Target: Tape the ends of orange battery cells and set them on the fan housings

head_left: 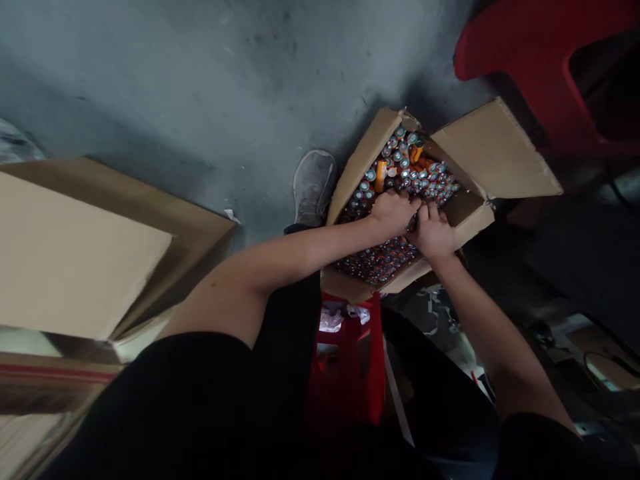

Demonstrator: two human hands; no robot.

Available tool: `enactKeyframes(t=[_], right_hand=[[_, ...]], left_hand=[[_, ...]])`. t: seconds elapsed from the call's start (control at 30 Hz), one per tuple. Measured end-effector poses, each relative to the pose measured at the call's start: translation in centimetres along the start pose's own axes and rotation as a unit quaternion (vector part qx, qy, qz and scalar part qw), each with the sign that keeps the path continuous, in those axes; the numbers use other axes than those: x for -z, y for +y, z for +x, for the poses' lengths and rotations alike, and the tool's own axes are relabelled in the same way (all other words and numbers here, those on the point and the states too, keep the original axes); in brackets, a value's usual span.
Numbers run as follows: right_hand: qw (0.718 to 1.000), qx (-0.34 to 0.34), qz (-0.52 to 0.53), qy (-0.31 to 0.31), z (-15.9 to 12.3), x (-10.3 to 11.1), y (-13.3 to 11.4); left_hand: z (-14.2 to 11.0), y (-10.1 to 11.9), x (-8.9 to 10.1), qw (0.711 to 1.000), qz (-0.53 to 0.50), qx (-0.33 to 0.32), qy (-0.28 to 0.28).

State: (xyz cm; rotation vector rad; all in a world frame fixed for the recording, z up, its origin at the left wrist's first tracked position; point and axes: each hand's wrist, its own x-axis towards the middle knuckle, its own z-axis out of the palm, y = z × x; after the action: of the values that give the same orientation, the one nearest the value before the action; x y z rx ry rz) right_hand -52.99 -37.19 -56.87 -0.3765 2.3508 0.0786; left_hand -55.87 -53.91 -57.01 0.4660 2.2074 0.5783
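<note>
An open cardboard box [357, 163] stands on the floor in front of me, packed with small cylindrical batteries [425, 179]. Most are upright with their round metal ends up; a few orange-sided ones lie tilted near the far side. Inside the box, my left hand [395, 215] is closed, fingers curled down among the batteries. Close beside it on the right, my right hand [433, 230] is likewise closed over the batteries, knuckles up. Both sets of fingertips are hidden, so how many batteries they grip cannot be seen.
One box flap [500, 153] sticks out to the right, towards a red plastic chair or stool [525, 60]. Below the box is a red stool [345, 373]. Large cardboard pieces [75, 247] lie at the left. My shoe [314, 187] is beside the box.
</note>
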Motion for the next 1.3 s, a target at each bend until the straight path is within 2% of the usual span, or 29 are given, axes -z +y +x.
enactKeyframes(t=[0.13, 0.27, 0.43, 0.7, 0.8, 0.87, 1.0, 1.07, 1.1, 1.13, 1.2, 1.3], right_hand=[[1.0, -0.008, 0.011, 0.0, 0.2, -0.2, -0.4], [1.0, -0.013, 0.01, -0.01, 0.5, -0.1, -0.2], [1.0, 0.024, -0.003, -0.014, 1.5, 0.5, 0.7], [0.997, 0.065, 0.032, -0.005, 2.7, 1.8, 1.5], [0.993, 0.089, 0.072, 0.011, 2.1, 3.1, 2.0], [0.99, 0.094, 0.102, 0.028, 1.3, 4.7, 2.6], [0.981, 0.059, 0.162, 0.09, -2.6, 9.6, 4.2], [0.976, 0.04, 0.182, 0.114, -5.9, 11.6, 5.1], [0.974, 0.033, 0.19, 0.115, -8.0, 12.2, 5.7], [0.974, 0.026, 0.199, 0.107, -10.2, 12.4, 6.4], [0.974, 0.003, 0.216, 0.073, -14.7, 11.6, 8.0], [0.972, -0.058, 0.227, -0.007, -19.8, 7.4, 11.2]], left_hand=[[-0.4, -0.1, 0.0, 1.0, 0.0, -0.004, 0.007], [0.5, -0.6, 0.0, 1.0, -0.009, -0.008, 0.0], [1.1, -1.8, 0.7, 0.999, -0.015, -0.047, -0.009], [0.5, -3.4, 1.9, 0.998, -0.038, -0.051, 0.009], [-0.4, -3.3, 3.4, 0.998, -0.044, -0.039, 0.019], [-1.3, -2.6, 5.3, 0.997, -0.05, -0.044, 0.027], [-3.4, 0.5, 10.4, 0.993, -0.06, -0.079, 0.064], [-4.5, 2.7, 11.7, 0.99, -0.064, -0.106, 0.068], [-5.0, 4.0, 11.7, 0.988, -0.07, -0.123, 0.061], [-5.4, 5.3, 11.2, 0.985, -0.08, -0.145, 0.049], [-5.6, 8.1, 8.8, 0.975, -0.109, -0.191, 0.015], [-4.4, 12.1, 2.7, 0.958, -0.155, -0.236, -0.046]])
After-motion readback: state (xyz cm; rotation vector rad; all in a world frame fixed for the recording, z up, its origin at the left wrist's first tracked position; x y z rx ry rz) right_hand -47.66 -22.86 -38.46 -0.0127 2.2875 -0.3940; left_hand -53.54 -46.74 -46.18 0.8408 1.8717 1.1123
